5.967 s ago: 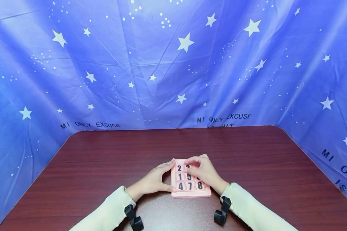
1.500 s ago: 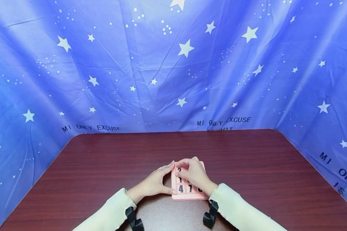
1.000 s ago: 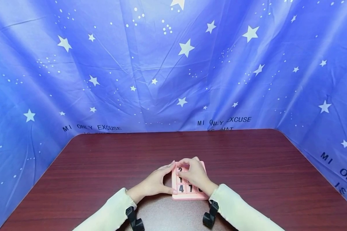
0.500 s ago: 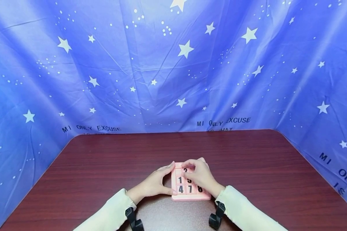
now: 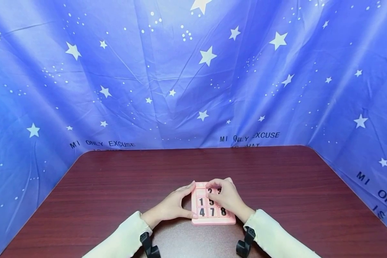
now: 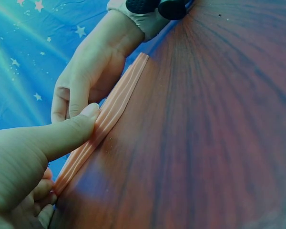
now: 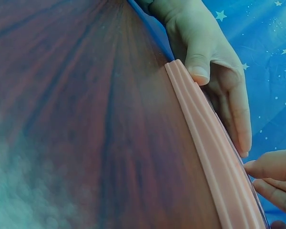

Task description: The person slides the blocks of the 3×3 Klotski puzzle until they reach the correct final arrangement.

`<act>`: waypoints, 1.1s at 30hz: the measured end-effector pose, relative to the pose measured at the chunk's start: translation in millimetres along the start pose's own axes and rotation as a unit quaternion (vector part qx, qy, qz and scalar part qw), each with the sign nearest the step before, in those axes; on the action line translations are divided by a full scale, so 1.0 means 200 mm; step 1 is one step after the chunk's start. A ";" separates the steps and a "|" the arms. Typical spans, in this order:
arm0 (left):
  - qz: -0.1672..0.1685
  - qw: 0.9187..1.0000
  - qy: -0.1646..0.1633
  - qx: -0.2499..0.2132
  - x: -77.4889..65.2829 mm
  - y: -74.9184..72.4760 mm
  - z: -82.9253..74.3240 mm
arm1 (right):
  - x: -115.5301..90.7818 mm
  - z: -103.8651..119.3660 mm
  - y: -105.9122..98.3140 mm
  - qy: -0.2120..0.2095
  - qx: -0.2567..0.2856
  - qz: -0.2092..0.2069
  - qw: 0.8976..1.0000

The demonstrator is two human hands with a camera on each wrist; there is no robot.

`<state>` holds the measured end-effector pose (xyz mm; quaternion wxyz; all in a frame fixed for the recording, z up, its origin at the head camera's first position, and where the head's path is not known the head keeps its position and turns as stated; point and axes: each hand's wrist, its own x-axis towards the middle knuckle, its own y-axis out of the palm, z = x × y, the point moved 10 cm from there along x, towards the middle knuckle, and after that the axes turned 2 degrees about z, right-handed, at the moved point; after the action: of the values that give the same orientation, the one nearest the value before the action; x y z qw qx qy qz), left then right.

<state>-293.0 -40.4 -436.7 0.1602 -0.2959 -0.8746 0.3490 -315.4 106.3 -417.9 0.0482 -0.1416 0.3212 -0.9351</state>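
A pink sliding number puzzle (image 5: 214, 221) lies flat on the table in the head view. My left hand (image 5: 169, 206) holds its left side, thumb at the near corner and fingertips at the far one. The left wrist view shows that thumb against the puzzle's ridged side (image 6: 117, 105). My right hand (image 5: 229, 197) reaches over the right part, its thumb and forefinger touching down by the 2 tile (image 5: 210, 191). The top-left slot (image 5: 200, 192) holds no tile. Tiles 1, 5, 4, 7 and 8 show, and 3 partly; the rest hides under my right hand.
The puzzle rests on a dark red wood-grain table (image 5: 132, 172). A blue curtain (image 5: 180, 71) with white stars hangs behind and along both sides. Black wrist cameras sit at both cuffs, the right one (image 5: 246, 242) just nearer me than the puzzle.
The 2 tile has slid right from the top-left slot to the top middle, and the 3 now shows farther right. My right hand has moved right; the left stays put.
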 end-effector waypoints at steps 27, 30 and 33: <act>-0.003 1.000 0.005 0.012 0.00 0.00 -0.01 | -0.09 0.06 0.04 -0.103 0.028 0.063 0.992; -0.003 1.000 0.005 0.012 0.00 0.00 -0.01 | -0.09 0.07 0.04 -0.112 0.023 0.062 0.991; -0.003 1.000 0.004 0.010 0.00 0.00 -0.01 | -0.09 0.08 0.04 -0.116 0.018 0.062 0.991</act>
<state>-291.8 -39.5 -434.8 0.1680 -0.2935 -0.8711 0.3561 -293.2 94.2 -414.3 0.1459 -0.2280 0.3047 -0.9132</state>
